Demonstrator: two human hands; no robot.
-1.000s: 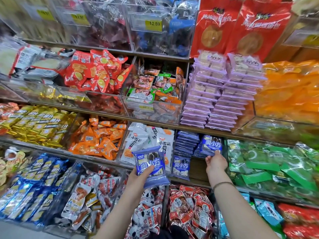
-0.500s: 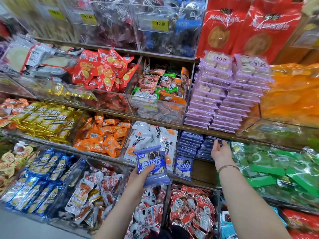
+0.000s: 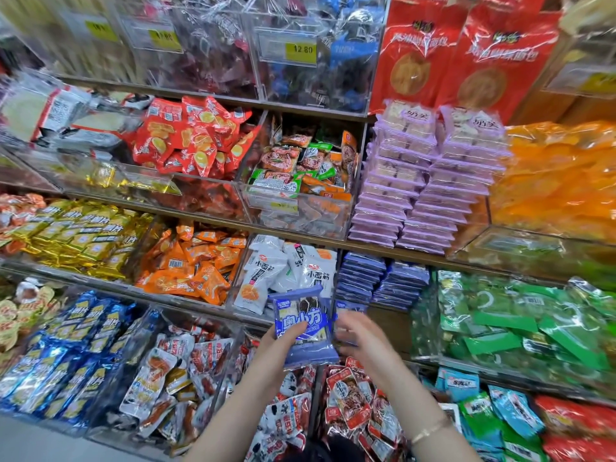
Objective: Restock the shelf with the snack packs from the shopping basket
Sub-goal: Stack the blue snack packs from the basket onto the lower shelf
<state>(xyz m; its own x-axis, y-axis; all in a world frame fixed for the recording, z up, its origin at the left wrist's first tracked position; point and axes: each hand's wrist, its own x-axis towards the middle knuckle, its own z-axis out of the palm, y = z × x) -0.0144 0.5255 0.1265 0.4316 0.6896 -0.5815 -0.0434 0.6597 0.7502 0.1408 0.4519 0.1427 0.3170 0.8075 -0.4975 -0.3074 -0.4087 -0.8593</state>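
Note:
My left hand (image 3: 283,341) grips a small stack of blue snack packs (image 3: 301,323) from below, thumb across the front, in front of the middle shelf. My right hand (image 3: 361,338) is at the right edge of that stack with its fingers curled toward it. Motion blur hides whether they pinch a pack. Two stacks of the same blue packs (image 3: 361,278) (image 3: 403,281) lie on the wooden shelf (image 3: 393,323) just behind and above my hands. The shopping basket is out of view.
White noodle-snack packs (image 3: 283,271) fill the clear bin to the left of the blue stacks. Green packs (image 3: 506,321) lie to the right. Purple stacks (image 3: 430,181) stand one shelf up. Bins of red and white packs (image 3: 350,395) sit below my arms.
My right hand has drawn back from the blue stacks on the shelf, down and left to the packs in my left hand. My left hand has kept its hold and barely moved.

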